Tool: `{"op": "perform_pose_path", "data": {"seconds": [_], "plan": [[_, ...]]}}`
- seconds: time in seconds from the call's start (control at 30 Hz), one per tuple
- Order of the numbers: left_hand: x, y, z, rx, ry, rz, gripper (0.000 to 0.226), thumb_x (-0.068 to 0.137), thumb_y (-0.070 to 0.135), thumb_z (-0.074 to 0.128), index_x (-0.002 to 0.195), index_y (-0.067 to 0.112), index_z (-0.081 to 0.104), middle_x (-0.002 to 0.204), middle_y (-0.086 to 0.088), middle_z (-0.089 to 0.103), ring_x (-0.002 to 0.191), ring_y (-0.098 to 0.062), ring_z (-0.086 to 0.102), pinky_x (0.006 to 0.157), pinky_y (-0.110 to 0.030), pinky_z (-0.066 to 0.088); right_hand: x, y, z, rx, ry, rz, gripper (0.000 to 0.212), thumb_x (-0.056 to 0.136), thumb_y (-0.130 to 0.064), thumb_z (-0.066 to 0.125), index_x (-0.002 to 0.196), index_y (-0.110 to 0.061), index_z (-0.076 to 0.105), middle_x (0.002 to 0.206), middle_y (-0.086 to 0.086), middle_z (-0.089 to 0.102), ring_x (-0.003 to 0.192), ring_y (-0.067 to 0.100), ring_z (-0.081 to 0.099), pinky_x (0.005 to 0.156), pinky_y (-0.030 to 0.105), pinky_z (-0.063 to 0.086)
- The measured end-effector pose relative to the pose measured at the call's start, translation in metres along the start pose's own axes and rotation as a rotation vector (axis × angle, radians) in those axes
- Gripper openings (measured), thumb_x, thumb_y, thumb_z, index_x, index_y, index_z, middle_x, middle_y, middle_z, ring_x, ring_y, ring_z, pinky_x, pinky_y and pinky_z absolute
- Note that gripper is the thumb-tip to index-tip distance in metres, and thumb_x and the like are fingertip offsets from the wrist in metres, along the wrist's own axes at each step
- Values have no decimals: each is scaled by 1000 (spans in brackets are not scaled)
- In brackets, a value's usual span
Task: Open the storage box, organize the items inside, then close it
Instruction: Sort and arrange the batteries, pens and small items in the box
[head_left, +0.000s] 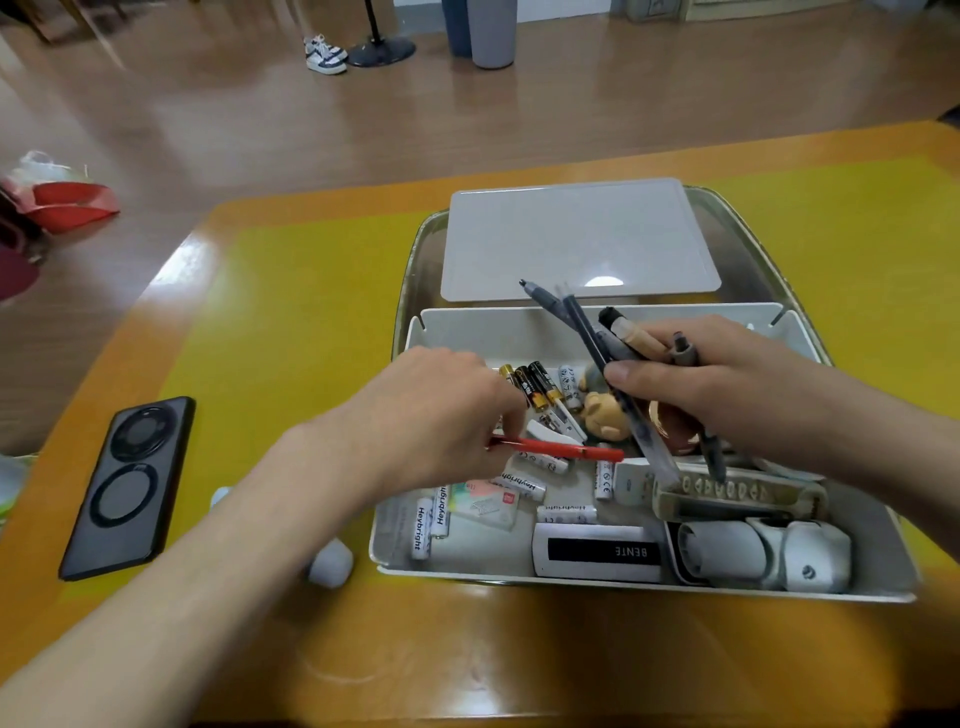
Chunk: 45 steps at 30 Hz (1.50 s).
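box (519, 319) centre frame, lid (579, 239) off behind | left hand (441, 415) pinches red pen (566, 450) | right hand (727, 384) grips pens (592, 332)

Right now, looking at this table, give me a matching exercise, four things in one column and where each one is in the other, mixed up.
Things:
1. red pen
2. bundle of dark pens
3. phone
4. lid

Places:
A. lying flat behind the storage box
B. gripped in the right hand
C. on the table left of the box
D. pinched by the left hand

Pairs: 1-D, 2-B, 3-C, 4-A
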<state>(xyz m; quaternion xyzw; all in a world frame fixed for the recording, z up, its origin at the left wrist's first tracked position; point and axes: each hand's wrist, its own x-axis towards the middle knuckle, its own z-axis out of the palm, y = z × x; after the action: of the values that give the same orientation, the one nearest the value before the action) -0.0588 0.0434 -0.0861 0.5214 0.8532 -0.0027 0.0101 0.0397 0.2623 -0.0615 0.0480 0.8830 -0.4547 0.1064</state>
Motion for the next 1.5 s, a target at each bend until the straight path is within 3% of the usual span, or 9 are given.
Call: {"op": "perform_pose_path", "data": {"seconds": [0.2,0.4,0.5,0.83,1.03,1.17,1.23,1.37,1.5], "plan": [[-17,6,-3,-215,-126,-24,12,75,48,70,83,39,67,87,18,60,79,-4,55,57,-24,44,2,3,-2,-14,50,19,37,103,-37,53,87,-4,58,89,30,65,77,48,59,77,63,48],[-38,12,10,-250,-425,-59,17,77,35,67,93,32,70,77,15,68,66,-7,61,53,-24,49,1,0,-1,-19,43,-17,35,103,-34,52,85,-4,54,88,31,61,70,41,55,73,59,46],[-38,11,14,-210,-441,-57,20,77,27,67,96,34,70,75,15,66,61,-7,57,47,-17,40,2,-3,1,-23,35,-34,35,103,-32,53,85,-3,55,84,27,63,64,29,51,65,48,42],[-22,23,40,-175,-395,-25,12,75,21,78,85,23,72,86,6,66,80,-18,60,58,-26,38,7,0,6,20,-20,-25,32,103,-28,54,90,1,55,88,27,67,87,52,62,79,67,47],[-27,3,4,-426,-384,-64,18,79,31,83,95,26,74,78,16,66,69,2,59,58,-9,41,7,5,4,-24,-44,-85,32,102,-34,54,82,-8,55,79,22,63,68,41,56,67,59,46],[-46,-27,-38,-452,17,-135,6,84,23,77,85,28,75,72,16,67,72,1,62,62,-10,44,-2,0,8,-155,-125,-207,26,98,-44,54,80,-27,55,71,-3,62,60,8,53,58,30,42],[-55,-40,-47,-395,129,-208,5,86,23,73,84,26,75,73,14,69,72,-4,63,62,-17,48,-8,-5,19,-341,-237,-237,23,97,-52,52,84,-34,52,76,-8,61,69,10,56,63,33,45],[-56,-43,-40,-282,116,-272,8,90,29,67,90,28,75,82,13,71,72,-3,62,67,-37,53,-14,-8,53,-760,-451,-269,22,98,-59,45,91,-39,42,92,-12,59,79,5,51,71,33,46],[-48,-21,-26,-331,5,-177,11,92,34,65,96,30,74,89,15,70,82,-5,63,72,-36,55,2,-5,64,-619,-466,-221,24,93,-56,60,101,-35,55,86,-14,58,78,2,53,62,22,40]]}}
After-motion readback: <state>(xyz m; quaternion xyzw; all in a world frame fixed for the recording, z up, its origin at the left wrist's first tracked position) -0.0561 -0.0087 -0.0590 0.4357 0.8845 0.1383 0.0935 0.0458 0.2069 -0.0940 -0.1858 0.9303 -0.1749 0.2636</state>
